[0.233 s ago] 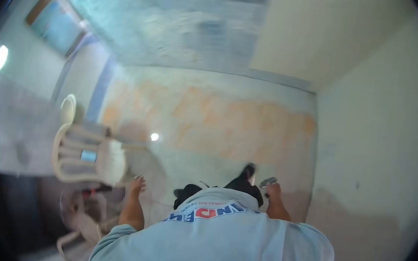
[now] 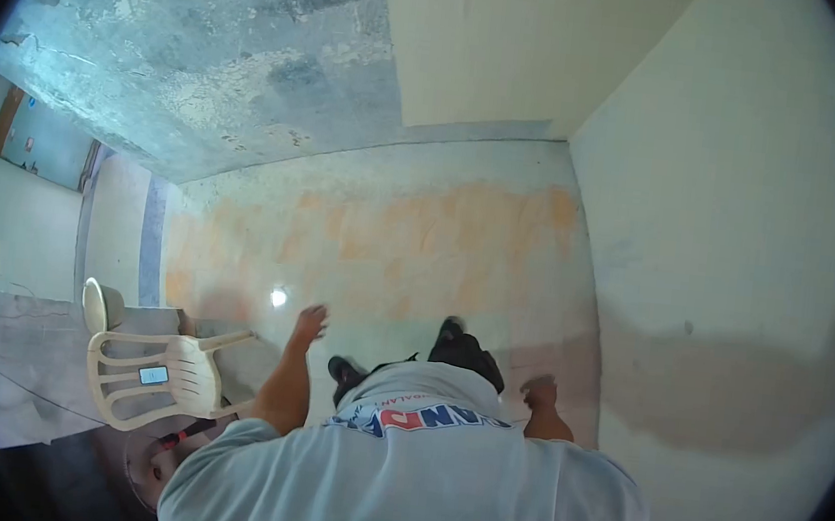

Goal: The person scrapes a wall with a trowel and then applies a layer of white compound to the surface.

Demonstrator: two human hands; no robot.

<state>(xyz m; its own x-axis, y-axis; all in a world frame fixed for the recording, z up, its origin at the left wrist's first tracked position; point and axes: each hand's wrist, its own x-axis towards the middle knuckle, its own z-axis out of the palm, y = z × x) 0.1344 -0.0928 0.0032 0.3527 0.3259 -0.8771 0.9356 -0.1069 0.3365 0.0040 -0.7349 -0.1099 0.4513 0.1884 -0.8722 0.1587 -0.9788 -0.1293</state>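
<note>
My left hand [image 2: 311, 324] is held out over the floor in front of me, fingers apart with nothing in them. The plastic chair [image 2: 191, 376] stands to its left, with a small light-blue rectangular thing [image 2: 154, 376] showing at its slatted back. My right hand [image 2: 541, 389] hangs low by my right side, near the wall, with its fingers curled. A small dark shape shows at those fingers; I cannot tell what it is. My dark shoes [image 2: 451, 328] are on the floor between the two hands.
A pale basin [image 2: 103, 307] sits beyond the chair on the left. The floor [image 2: 371, 226] has orange smears. Ahead is a wall with peeling blue-grey paint [image 2: 227, 51]; a plain pale wall [image 2: 731, 240] runs along the right. A framed board [image 2: 44, 139] hangs at far left.
My left hand has swung forward and right, away from the chair. My right hand has drawn back slightly, and the grey thing at its fingers shows less. The view has shifted.
</note>
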